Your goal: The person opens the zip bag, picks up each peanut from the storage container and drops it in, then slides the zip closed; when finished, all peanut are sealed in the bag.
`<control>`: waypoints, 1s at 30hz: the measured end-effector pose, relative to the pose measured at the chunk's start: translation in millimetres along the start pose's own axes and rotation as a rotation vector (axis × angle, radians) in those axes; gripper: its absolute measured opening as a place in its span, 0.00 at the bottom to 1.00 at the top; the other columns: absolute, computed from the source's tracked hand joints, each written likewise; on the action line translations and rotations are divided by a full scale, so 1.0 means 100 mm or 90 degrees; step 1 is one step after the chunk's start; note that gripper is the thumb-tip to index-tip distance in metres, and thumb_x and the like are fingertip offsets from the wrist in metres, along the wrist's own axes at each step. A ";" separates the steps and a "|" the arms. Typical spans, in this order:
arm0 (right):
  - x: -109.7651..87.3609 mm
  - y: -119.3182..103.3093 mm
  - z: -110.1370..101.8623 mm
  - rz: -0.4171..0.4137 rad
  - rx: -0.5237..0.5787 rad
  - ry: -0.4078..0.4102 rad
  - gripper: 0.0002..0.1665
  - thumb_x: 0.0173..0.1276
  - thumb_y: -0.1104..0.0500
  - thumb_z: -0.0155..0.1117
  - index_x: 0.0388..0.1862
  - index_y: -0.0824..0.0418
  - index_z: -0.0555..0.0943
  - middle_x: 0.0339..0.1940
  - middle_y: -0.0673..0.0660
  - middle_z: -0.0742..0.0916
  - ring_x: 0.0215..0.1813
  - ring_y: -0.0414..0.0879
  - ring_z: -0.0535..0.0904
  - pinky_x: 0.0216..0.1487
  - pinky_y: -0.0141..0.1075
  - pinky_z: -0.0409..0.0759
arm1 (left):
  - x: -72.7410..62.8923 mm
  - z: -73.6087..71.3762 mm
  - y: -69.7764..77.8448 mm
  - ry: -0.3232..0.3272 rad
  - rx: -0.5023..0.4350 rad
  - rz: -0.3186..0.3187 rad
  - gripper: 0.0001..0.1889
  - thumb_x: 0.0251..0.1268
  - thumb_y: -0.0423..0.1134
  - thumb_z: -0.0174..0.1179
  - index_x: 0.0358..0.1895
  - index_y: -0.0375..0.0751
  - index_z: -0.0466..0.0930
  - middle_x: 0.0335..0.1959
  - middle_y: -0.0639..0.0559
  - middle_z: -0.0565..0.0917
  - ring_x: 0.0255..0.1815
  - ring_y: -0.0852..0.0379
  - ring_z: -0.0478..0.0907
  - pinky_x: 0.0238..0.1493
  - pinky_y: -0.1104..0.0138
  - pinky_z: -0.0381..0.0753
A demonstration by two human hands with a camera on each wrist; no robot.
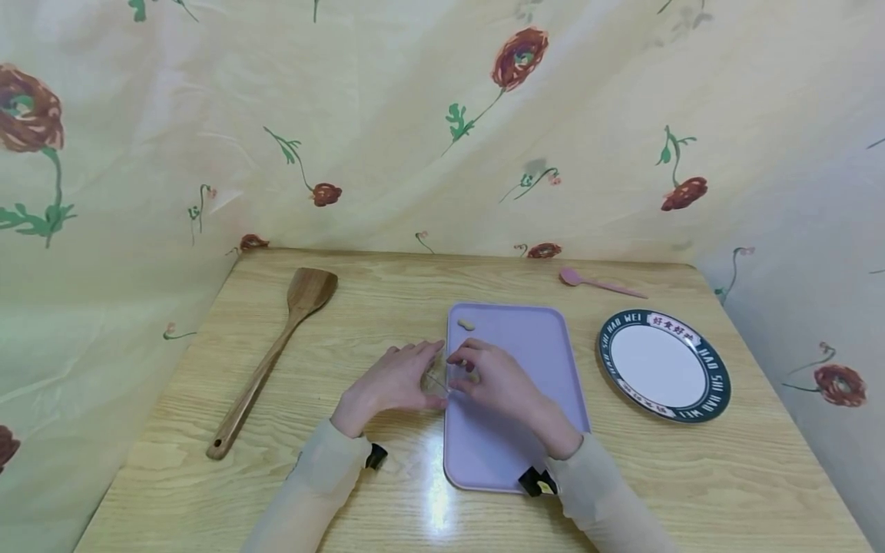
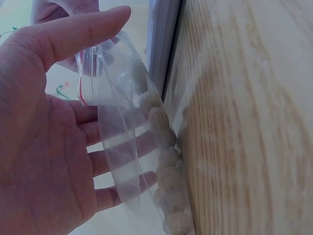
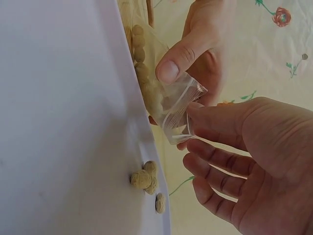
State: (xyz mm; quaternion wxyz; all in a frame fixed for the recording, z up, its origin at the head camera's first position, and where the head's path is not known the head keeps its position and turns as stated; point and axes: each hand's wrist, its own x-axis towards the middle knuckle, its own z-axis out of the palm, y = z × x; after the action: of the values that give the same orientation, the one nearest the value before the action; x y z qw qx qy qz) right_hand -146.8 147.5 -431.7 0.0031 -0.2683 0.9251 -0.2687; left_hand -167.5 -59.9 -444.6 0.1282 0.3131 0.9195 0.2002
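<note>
Head: left hand [image 1: 396, 380] and right hand [image 1: 499, 382] meet at left edge of tray [image 1: 518, 453]. Left wrist: bag [image 2: 115, 127] of peanuts [image 2: 168, 178] just beside tray, held between thumb and spread fingers. Right wrist: right thumb and forefinger pinch bag's zip end; loose peanuts [image 3: 142, 179] on tray.

In the head view, the purple tray [image 1: 477, 453] is brightly lit, and white glare is reflected from the table [image 1: 401, 503] beside its near left corner. Both wrist views are dimmer, and the tray is softly shadowed in the right.
</note>
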 end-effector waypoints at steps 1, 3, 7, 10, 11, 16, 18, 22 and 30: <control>0.00 0.00 0.00 -0.001 0.000 0.000 0.16 0.59 0.60 0.77 0.46 0.62 0.86 0.43 0.55 0.86 0.41 0.47 0.82 0.41 0.39 0.81 | 0.00 0.00 0.00 0.000 -0.002 0.000 0.50 0.56 0.61 0.69 0.77 0.41 0.58 0.71 0.42 0.70 0.73 0.44 0.64 0.67 0.42 0.63; 0.00 0.00 0.00 -0.002 -0.002 0.001 0.16 0.59 0.60 0.77 0.46 0.62 0.86 0.43 0.54 0.86 0.41 0.47 0.82 0.41 0.39 0.81 | 0.00 0.00 0.00 -0.001 -0.005 -0.002 0.50 0.56 0.61 0.69 0.77 0.41 0.58 0.72 0.42 0.70 0.73 0.44 0.64 0.68 0.42 0.63; 0.00 0.00 0.00 -0.002 -0.007 -0.002 0.16 0.59 0.60 0.77 0.46 0.61 0.86 0.42 0.54 0.86 0.41 0.46 0.82 0.42 0.39 0.80 | 0.00 0.01 0.00 -0.006 -0.005 -0.005 0.50 0.57 0.61 0.68 0.78 0.42 0.58 0.72 0.43 0.69 0.73 0.45 0.64 0.68 0.42 0.62; 0.00 0.00 0.00 -0.002 -0.006 -0.001 0.16 0.59 0.60 0.77 0.46 0.61 0.86 0.42 0.54 0.86 0.40 0.46 0.82 0.42 0.39 0.80 | 0.00 0.01 0.00 -0.007 -0.003 -0.005 0.50 0.57 0.61 0.68 0.78 0.42 0.58 0.72 0.43 0.69 0.73 0.45 0.64 0.68 0.41 0.62; 0.01 0.00 0.00 -0.003 -0.006 0.000 0.16 0.59 0.60 0.77 0.46 0.62 0.86 0.42 0.54 0.86 0.40 0.46 0.82 0.41 0.39 0.80 | 0.00 0.01 0.00 -0.007 -0.003 -0.004 0.49 0.57 0.61 0.68 0.78 0.42 0.58 0.72 0.43 0.70 0.73 0.45 0.64 0.68 0.41 0.62; 0.01 0.01 0.01 -0.001 -0.005 0.000 0.16 0.59 0.60 0.77 0.46 0.61 0.86 0.42 0.53 0.86 0.40 0.45 0.82 0.41 0.39 0.80 | 0.01 0.01 -0.01 -0.009 -0.002 -0.005 0.50 0.57 0.61 0.68 0.78 0.42 0.57 0.71 0.43 0.70 0.73 0.45 0.64 0.68 0.41 0.63; 0.00 0.01 0.00 0.001 -0.002 -0.001 0.16 0.60 0.60 0.77 0.47 0.61 0.86 0.42 0.53 0.86 0.40 0.46 0.82 0.42 0.39 0.80 | 0.00 0.01 -0.01 -0.010 0.000 -0.006 0.50 0.57 0.60 0.68 0.78 0.42 0.57 0.71 0.43 0.70 0.73 0.45 0.64 0.68 0.41 0.63; 0.00 0.03 -0.02 0.003 0.010 -0.002 0.17 0.60 0.60 0.76 0.48 0.62 0.86 0.43 0.53 0.86 0.41 0.47 0.82 0.43 0.39 0.80 | 0.00 0.01 -0.01 -0.007 0.004 -0.006 0.50 0.57 0.61 0.68 0.78 0.41 0.57 0.72 0.41 0.69 0.73 0.44 0.64 0.68 0.41 0.63; -0.01 0.18 -0.12 0.004 0.039 -0.029 0.20 0.62 0.60 0.74 0.52 0.63 0.84 0.47 0.55 0.86 0.44 0.48 0.81 0.43 0.38 0.80 | 0.01 0.01 -0.01 -0.007 0.010 -0.007 0.50 0.56 0.61 0.68 0.78 0.41 0.58 0.73 0.40 0.68 0.73 0.43 0.64 0.68 0.42 0.63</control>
State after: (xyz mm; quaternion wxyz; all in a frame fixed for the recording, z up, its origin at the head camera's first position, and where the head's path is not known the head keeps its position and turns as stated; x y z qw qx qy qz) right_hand -156.1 166.3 -430.8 0.0329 -0.2714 0.9169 -0.2907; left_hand -168.0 -59.9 -445.7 0.1317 0.3097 0.9221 0.1909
